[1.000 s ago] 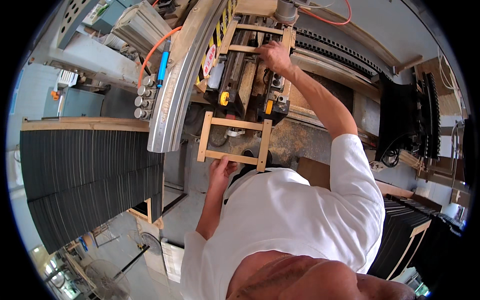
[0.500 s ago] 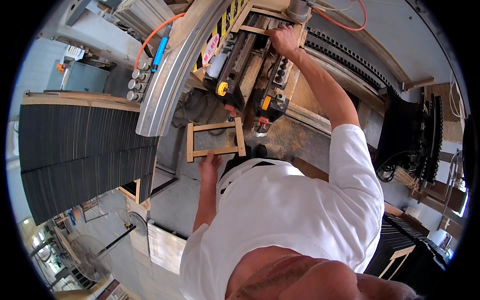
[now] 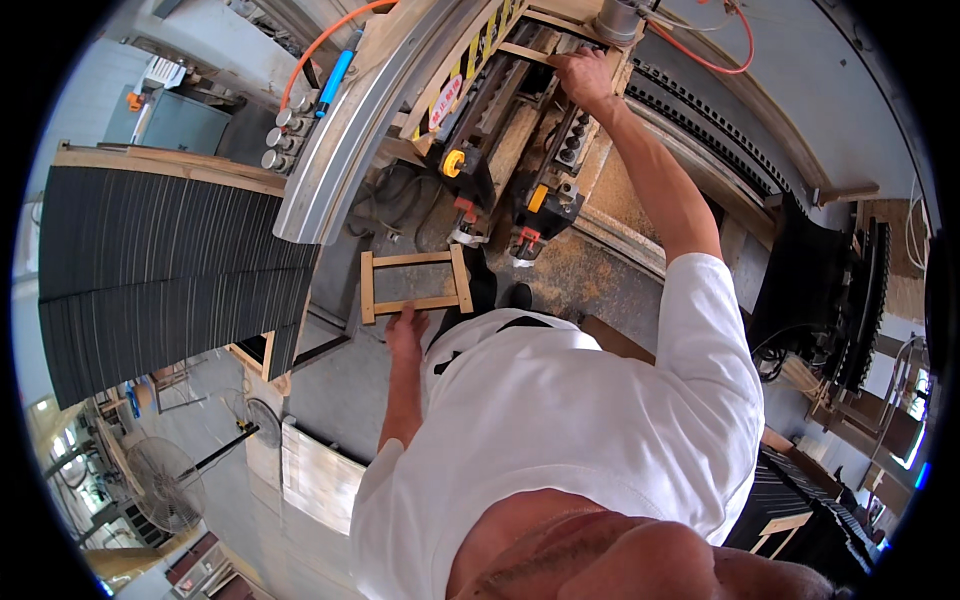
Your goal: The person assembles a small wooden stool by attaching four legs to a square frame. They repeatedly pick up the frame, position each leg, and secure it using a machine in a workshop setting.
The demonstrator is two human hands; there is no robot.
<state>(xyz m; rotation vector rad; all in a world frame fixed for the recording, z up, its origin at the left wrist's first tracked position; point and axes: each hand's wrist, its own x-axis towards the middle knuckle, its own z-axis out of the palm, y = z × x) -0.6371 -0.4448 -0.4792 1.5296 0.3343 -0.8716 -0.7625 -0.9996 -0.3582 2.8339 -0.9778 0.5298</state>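
Down at my left side, my left hand (image 3: 406,335) grips a small rectangular frame (image 3: 461,278) of pale wood by its near bar. That frame hangs in the air, level with the near ends of a machine's two rails. My right arm reaches far forward, and my right hand (image 3: 584,80) is closed on the near bar of a second wooden frame (image 3: 522,52). This one lies across the rails at the machine's far end, beside a metal cylinder (image 3: 617,22). My fingertips there are partly hidden by the hand itself.
A tall stack of black-edged frames (image 3: 170,280) stands at the left. A grey metal beam (image 3: 335,145) crosses beside the machine. Its near ends carry a yellow knob (image 3: 454,163) and red clamps. Sawdust (image 3: 575,262) covers the floor; a black chain guard (image 3: 800,270) stands right.
My left hand and its frame have shifted a little to the left and away from the rails. My right hand keeps its hold on the far frame. The whole view has swung slightly.
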